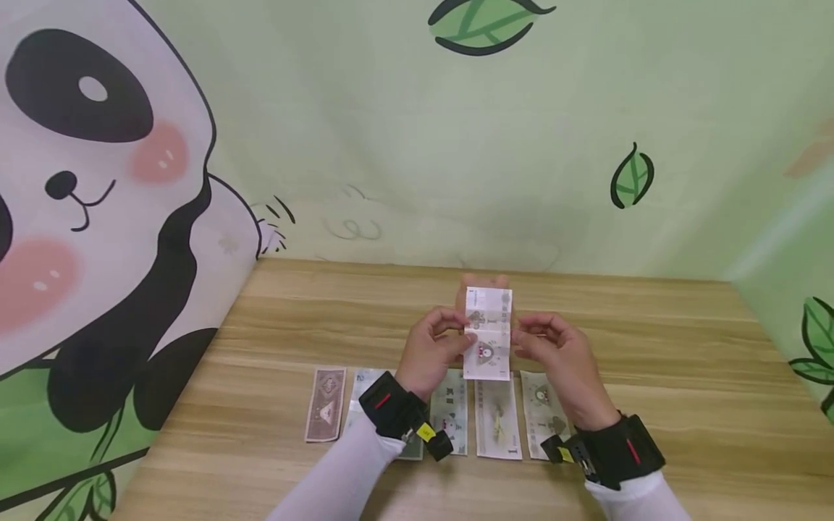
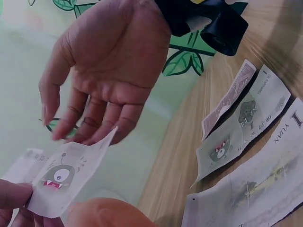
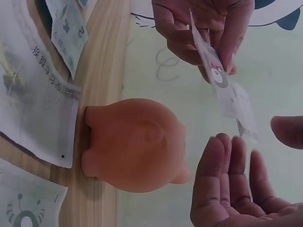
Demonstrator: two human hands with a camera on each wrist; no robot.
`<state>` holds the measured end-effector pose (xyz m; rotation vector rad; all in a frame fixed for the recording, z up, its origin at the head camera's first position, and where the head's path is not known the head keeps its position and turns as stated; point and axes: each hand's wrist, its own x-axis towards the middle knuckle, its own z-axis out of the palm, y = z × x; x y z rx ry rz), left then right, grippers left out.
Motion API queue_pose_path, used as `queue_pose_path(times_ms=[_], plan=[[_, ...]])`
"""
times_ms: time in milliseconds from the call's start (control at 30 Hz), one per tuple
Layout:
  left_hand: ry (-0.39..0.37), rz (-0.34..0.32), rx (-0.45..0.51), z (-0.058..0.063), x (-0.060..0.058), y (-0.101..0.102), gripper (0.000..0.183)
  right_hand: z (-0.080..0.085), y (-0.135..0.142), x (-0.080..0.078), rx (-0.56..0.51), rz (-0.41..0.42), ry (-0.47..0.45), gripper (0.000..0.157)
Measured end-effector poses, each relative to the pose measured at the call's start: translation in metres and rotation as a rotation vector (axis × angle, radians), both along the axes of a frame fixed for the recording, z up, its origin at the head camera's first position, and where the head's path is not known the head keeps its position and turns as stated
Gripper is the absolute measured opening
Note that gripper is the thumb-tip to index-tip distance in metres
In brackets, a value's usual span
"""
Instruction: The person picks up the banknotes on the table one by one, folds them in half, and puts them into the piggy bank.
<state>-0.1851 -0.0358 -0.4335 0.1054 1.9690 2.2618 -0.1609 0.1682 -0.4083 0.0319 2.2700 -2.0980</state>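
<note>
A creased play banknote [image 1: 487,354] with a one-eyed cartoon creature on it is upright above the table. My left hand [image 1: 433,351] pinches its left edge between thumb and fingers; in the left wrist view the thumb [image 2: 14,195] lies on the note. Beside the note's right edge is my right hand [image 1: 570,358], its fingers loosely bent and nothing gripped. From the right wrist camera, the right fingertips [image 3: 236,139] sit right by the note's end. An orange piggy bank [image 3: 135,144] stands behind the note, mostly hidden by it in the head view.
Several play notes lie in a row on the wooden table [image 1: 215,405]: a brownish one [image 1: 324,405] at the left end, a one-yuan note [image 1: 499,427] and a grey-green one [image 1: 539,394] toward the right. Forearms partly cover the row. Behind rises a panda-and-leaf printed backdrop [image 1: 391,145].
</note>
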Motion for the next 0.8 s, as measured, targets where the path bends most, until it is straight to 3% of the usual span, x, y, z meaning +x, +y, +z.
queue_pose_path(times_ms=[400,800], plan=[[0.013,0.000,0.012,-0.0038,-0.0003,0.0022,0.040,-0.0079,-0.0007,-0.0040,0.142,0.065,-0.104,0.041],[-0.029,-0.021,-0.021,-0.0043,-0.0008,0.0009,0.044,-0.0097,0.0010,-0.0042,0.111,0.057,-0.095,0.037]])
